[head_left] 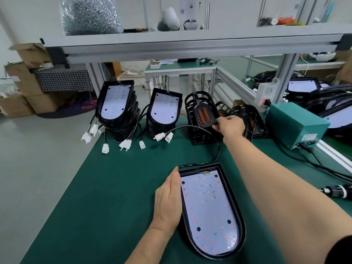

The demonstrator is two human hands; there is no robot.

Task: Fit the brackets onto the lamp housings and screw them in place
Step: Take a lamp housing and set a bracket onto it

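Right hand [231,126]: reaches far across the counter [114,187], fingers pinched on the near corner of a bracket [204,115].
Bracket: black, tilted up at the top of the bracket stack [200,136], far centre-right.
Left hand [167,202]: fingers straight and together, laid flat against the left rim of the lamp housing [210,212].
Lamp housing: lies flat at near centre, light board up, with its cable [215,149] curling away to the far side.
Waiting stock: two stacks of housings [116,105] [163,111] stand at far left.
Tool: what looks like a screwdriver [337,191] lies untouched at the right edge.
Progress: early. No bracket is fitted on this housing and no screws are driven. Seating the bracket and screwing it down are both left to do.
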